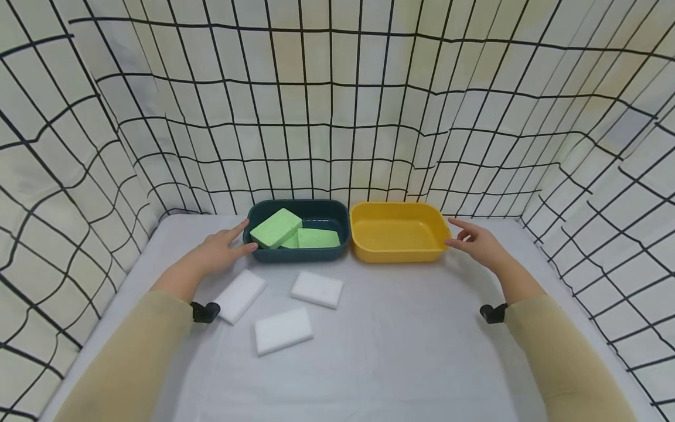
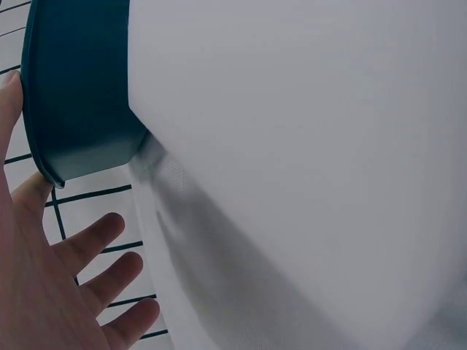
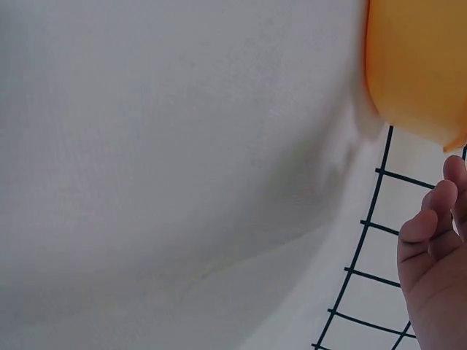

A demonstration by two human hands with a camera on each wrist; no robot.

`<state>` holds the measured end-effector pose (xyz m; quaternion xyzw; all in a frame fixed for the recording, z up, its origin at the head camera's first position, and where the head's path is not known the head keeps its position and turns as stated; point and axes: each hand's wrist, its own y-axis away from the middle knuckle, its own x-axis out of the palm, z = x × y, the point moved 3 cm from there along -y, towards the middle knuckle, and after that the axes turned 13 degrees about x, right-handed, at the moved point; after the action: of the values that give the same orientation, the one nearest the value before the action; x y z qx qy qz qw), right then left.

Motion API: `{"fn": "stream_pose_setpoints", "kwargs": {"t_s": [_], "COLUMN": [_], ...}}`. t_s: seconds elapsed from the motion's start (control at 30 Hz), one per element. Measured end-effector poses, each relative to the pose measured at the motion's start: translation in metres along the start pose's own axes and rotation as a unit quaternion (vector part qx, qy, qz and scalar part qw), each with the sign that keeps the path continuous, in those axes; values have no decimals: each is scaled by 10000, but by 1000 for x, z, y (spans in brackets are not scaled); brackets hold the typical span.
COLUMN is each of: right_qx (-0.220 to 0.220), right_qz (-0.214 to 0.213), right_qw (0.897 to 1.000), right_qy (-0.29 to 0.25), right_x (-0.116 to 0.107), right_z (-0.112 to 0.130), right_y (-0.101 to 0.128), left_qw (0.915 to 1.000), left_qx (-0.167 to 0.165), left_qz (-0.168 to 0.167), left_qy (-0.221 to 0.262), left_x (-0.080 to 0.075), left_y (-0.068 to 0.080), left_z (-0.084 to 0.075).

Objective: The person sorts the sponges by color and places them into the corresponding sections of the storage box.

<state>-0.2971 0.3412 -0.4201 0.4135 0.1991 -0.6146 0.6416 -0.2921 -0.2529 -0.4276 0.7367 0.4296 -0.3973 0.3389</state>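
My left hand (image 1: pixel 216 252) touches the left end of a dark teal bin (image 1: pixel 300 255), its thumb and index finger at the rim. In the left wrist view the hand's (image 2: pixel 44 277) other fingers stretch out free below the bin's corner. Green sponges (image 1: pixel 276 227) lie inside the teal bin, one tilted over the others. Beside it stands a yellow bin (image 1: pixel 398 257) with nothing in it. My right hand (image 1: pixel 482 246) has its fingertips at that bin's right end. Seen from the right wrist, several loosely bent fingers (image 3: pixel 419 227) sit just below the yellow wall.
Three white sponges lie on the white-covered table (image 1: pixel 401 351): one by my left wrist (image 1: pixel 239 296), one before the teal bin, and another white sponge (image 1: pixel 283 331) nearer me. Black grid netting (image 1: pixel 329 126) rises behind the bins and along both sides.
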Motion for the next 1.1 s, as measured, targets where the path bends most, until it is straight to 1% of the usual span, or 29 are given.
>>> {"fn": "stream_pose_setpoints", "kwargs": {"t_s": [0.13,0.27,0.47,0.7,0.93,1.1], "right_qx": [174,175,206,323,189,186], "right_qz": [304,496,522,619,653,645], "right_qw": [9992,9980,9976,9954,9938,9926], "right_qy": [-190,-340,-410,-658,-882,-1010], "right_x": [4,7,10,15,16,17], "right_z": [-6,-10,-11,-13,-11,-10], "right_y": [-4,-6,-7,-6,-6,-4], "left_qw": [10000,10000,10000,10000,9999,9999], "left_qx": [-2,11,40,38,75,26], "left_qz": [-2,-3,-13,33,57,82], "left_qy": [-19,-15,-18,-43,-77,-77], "left_x": [0,1,-1,0,-3,-2], "left_y": [0,0,1,0,2,0], "left_z": [0,0,-1,-1,-5,-2]}}
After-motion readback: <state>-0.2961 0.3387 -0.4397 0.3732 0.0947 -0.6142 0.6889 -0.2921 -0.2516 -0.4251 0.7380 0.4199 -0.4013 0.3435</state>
